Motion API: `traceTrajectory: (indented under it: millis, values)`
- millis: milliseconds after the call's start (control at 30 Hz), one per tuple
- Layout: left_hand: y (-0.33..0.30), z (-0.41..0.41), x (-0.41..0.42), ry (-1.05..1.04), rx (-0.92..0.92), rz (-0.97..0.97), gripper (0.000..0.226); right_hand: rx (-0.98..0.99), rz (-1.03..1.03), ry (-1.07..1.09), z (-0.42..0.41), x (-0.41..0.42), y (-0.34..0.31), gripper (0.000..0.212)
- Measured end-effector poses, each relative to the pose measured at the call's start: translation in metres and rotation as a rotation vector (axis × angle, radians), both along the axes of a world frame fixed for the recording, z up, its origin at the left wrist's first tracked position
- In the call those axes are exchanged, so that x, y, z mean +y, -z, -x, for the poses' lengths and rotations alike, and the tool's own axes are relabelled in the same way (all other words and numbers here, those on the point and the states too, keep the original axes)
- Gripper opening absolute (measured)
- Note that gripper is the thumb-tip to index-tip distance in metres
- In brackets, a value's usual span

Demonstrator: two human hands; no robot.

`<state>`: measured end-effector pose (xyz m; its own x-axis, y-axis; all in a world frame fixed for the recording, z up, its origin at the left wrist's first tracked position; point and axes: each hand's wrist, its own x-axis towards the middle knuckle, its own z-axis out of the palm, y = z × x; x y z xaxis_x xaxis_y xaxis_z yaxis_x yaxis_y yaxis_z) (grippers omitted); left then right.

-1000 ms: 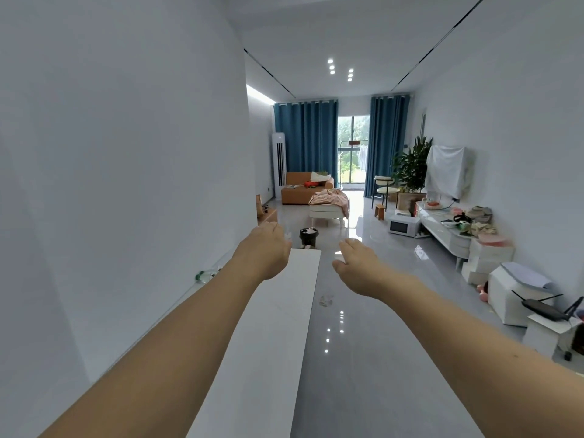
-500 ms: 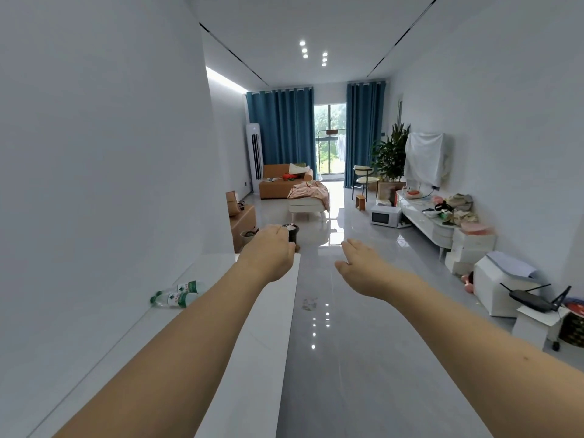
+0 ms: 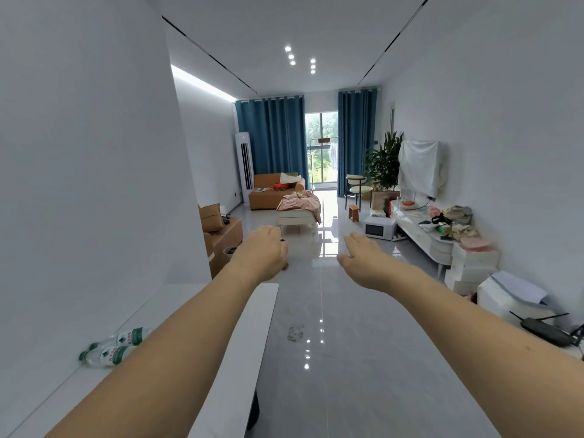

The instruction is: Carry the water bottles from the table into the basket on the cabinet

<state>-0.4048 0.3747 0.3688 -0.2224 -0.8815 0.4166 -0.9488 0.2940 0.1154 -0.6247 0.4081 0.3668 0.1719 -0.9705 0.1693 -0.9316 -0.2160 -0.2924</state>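
1. Two water bottles (image 3: 113, 347) are seen lying on their sides, touching each other, on the white worktop (image 3: 252, 327) at the lower left, close against the wall (image 3: 94, 184).
2. Neither bottle is held. The left hand (image 3: 260, 252) is stretched forward above the worktop's far end, fingers curled loosely downward with nothing visible in it; its forearm passes just beside the bottles.
3. The right hand (image 3: 363, 259) is extended over the floor (image 3: 347, 358), flat and spread, and nothing is gripped.
4. The task is judged to be at its start or between trips: both visible bottles are yet to be picked up, and no basket can be made out, so it cannot be told whether any bottle has been delivered.
5. Farther out, a long white cabinet (image 3: 420, 238) cluttered with small items is seen along the right wall, with a microwave (image 3: 379, 227) on the floor beside it and a router (image 3: 546, 331) on a low white box nearer the camera.
6. The middle of the floor is left open; the low white bench (image 3: 298, 218) and orange sofa (image 3: 271, 191) beyond are judged the only obstacles to walking.
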Motion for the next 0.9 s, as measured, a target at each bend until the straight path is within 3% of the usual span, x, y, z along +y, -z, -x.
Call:
traceTrajectory:
  millis: [367,767,900]
  values:
    - [0.015,0.028,-0.171,-0.010,-0.059,-0.011,0.040,-0.022,-0.046,-0.016,0.025,-0.170,0.027,0.060]
    - [0.012,0.015,-0.418,-0.026,-0.036,-0.004,0.034,0.041,-0.023,-0.014,0.014,-0.430,0.010,0.047]
    - [0.013,0.002,-0.470,-0.059,-0.022,-0.040,0.033,0.039,-0.041,-0.076,-0.007,-0.490,0.018,0.055]
